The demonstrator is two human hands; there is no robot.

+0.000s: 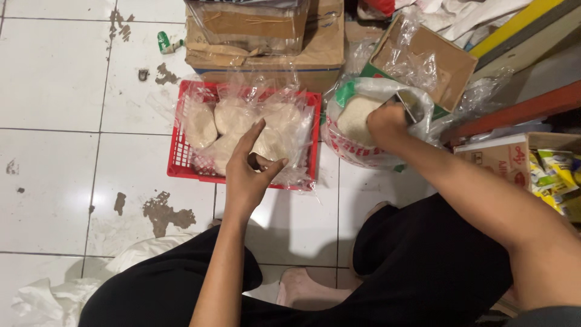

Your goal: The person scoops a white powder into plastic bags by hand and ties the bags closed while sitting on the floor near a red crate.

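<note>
My left hand point(249, 169) hovers with fingers apart over the near edge of a red plastic basket point(180, 158), holding nothing. The basket holds several clear plastic bags filled with white grains point(230, 118). My right hand point(387, 121) reaches into a large white sack of white grains point(357, 118) and grips a metal scoop point(408, 104) partly hidden by the sack's rim.
Cardboard boxes point(315, 51) stand behind the basket. An open box lined with clear plastic point(433, 57) sits behind the sack. A carton of yellow packets point(554, 175) is at the right. White tiled floor point(54, 91) with dark stains lies left. My knees fill the bottom.
</note>
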